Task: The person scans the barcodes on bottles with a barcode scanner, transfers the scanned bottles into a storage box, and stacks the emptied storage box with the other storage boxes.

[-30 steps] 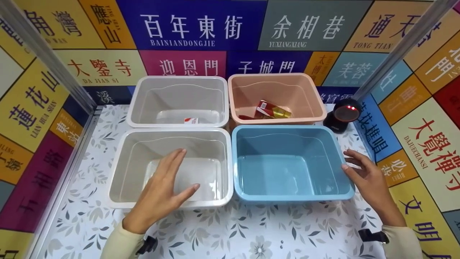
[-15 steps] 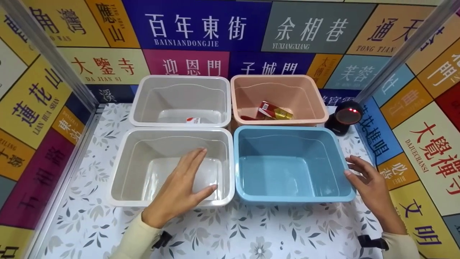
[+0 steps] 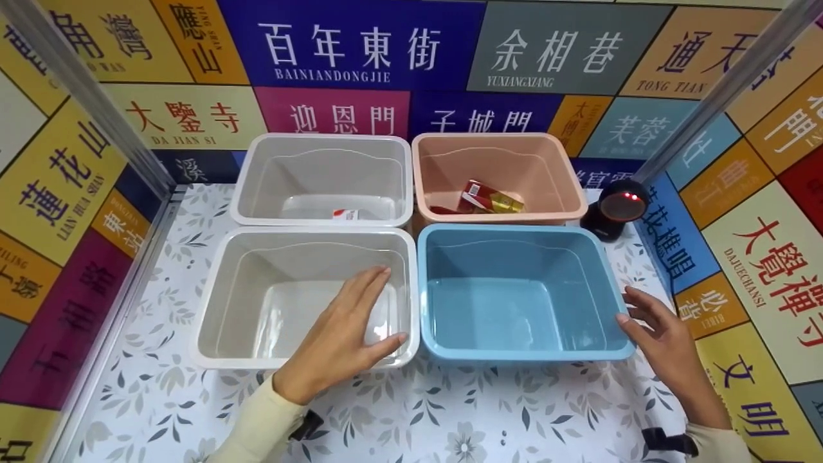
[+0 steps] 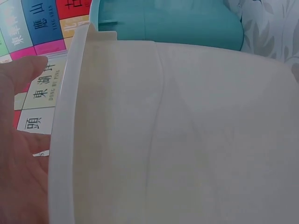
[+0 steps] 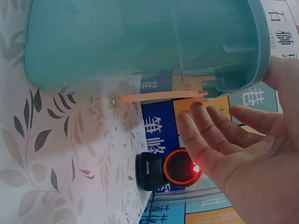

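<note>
My left hand [image 3: 344,337] hovers over the front part of a pale grey plastic bin [image 3: 283,315], fingers straight and thumb spread away from them, holding nothing. In the left wrist view its fingers lie past the bin's rim [image 4: 63,130]. To the right sits a blue bin [image 3: 495,315]. My right hand [image 3: 665,344] is at that bin's right side, thumb at the rim and the other fingers loosely bent outside it. The right wrist view shows the open palm with nothing in it, under the blue bin's rim [image 5: 264,42].
Behind stand a light grey bin [image 3: 321,177] with a small red-and-white box [image 3: 346,215], and a peach bin [image 3: 501,164] with a red-and-gold box [image 3: 492,197]. A black scanner [image 3: 616,212] with red lights stands at the right. Leaf-patterned cloth [image 3: 386,424] covers the table.
My left hand has moved rightward across the front grey bin toward its right rim. The right hand has slid slightly down along the blue bin's side. The bins stay put.
</note>
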### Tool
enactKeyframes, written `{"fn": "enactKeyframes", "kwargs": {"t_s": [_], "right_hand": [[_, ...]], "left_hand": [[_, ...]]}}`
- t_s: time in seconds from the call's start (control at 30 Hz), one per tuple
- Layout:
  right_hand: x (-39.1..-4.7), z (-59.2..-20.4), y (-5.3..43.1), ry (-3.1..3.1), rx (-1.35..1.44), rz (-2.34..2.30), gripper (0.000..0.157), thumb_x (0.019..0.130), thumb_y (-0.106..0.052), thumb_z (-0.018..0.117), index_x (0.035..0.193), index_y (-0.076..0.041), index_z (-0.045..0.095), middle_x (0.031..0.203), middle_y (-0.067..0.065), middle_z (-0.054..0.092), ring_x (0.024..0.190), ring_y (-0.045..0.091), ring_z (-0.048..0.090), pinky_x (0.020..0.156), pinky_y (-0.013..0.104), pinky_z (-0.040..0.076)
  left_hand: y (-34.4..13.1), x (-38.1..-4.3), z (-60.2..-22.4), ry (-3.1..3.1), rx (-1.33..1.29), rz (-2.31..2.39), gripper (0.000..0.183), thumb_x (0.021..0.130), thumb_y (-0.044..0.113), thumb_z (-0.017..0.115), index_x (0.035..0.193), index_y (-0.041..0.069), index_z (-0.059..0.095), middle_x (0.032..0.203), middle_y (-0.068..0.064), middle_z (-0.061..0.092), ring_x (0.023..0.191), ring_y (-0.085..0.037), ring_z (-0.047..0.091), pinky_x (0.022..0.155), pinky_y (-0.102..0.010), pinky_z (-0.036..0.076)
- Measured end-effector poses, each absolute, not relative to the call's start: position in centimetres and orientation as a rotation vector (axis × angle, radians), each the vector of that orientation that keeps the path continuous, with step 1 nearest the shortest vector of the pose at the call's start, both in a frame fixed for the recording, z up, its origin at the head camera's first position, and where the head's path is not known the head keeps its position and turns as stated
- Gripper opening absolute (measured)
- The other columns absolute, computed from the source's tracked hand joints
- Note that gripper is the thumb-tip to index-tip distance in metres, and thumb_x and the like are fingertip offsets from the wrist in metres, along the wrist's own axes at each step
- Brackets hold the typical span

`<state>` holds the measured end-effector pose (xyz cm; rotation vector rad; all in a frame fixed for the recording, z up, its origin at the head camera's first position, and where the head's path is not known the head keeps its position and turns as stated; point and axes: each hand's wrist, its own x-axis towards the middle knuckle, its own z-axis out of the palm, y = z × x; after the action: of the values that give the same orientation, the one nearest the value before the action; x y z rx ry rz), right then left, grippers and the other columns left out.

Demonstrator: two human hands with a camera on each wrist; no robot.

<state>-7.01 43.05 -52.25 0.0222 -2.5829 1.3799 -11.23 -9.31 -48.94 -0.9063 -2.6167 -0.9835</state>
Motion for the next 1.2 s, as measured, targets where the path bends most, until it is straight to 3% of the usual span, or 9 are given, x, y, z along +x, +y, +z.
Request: {"fn": "enactKeyframes", "kwargs": {"t_s": [0.43,0.8,1.0,1.2], "right_hand": [[-6.7,-52.6,42.6,-2.587,-0.097,1.423,0.047,0.107,-0.002,0.070,0.152,0.009,0.058,0.115,-0.016,0.067,0.099,-0.003,0.071,0.084,0.013,0.058],[-6.7,-52.3,42.5,-2.598,-0.180,1.447,0.043,0.108,-0.007,0.070,0.147,0.010,0.062,0.113,-0.016,0.067,0.096,-0.003,0.073,0.079,0.017,0.061],[-6.5,-52.3,43.1,-2.610,-0.243,1.456,0.045,0.108,-0.007,0.070,0.148,0.011,0.061,0.113,-0.024,0.067,0.095,-0.004,0.073,0.077,0.017,0.061],[-6.3,-52.1,43.5,-2.592,-0.290,1.457,0.044,0.109,-0.009,0.069,0.146,0.013,0.060,0.111,-0.023,0.067,0.093,-0.004,0.073,0.076,0.018,0.062]], "left_hand": [[-7.1,-10.9,-48.7,-2.651,-0.978,-0.972,0.099,0.096,0.050,0.084,0.169,0.001,0.039,0.170,-0.019,0.043,0.156,-0.033,0.042,0.127,-0.051,0.038],[-4.9,-10.3,-48.5,-2.709,-1.006,-1.016,0.098,0.099,0.052,0.081,0.172,0.006,0.035,0.172,-0.014,0.040,0.158,-0.029,0.040,0.128,-0.049,0.038],[-3.3,-9.7,-48.2,-2.721,-1.021,-1.001,0.097,0.099,0.050,0.081,0.172,0.005,0.035,0.173,-0.014,0.040,0.159,-0.027,0.039,0.128,-0.045,0.037],[-1.9,-9.1,-47.7,-2.705,-1.015,-1.033,0.092,0.101,0.044,0.080,0.171,0.005,0.036,0.173,-0.014,0.039,0.160,-0.026,0.037,0.124,-0.045,0.043]]}}
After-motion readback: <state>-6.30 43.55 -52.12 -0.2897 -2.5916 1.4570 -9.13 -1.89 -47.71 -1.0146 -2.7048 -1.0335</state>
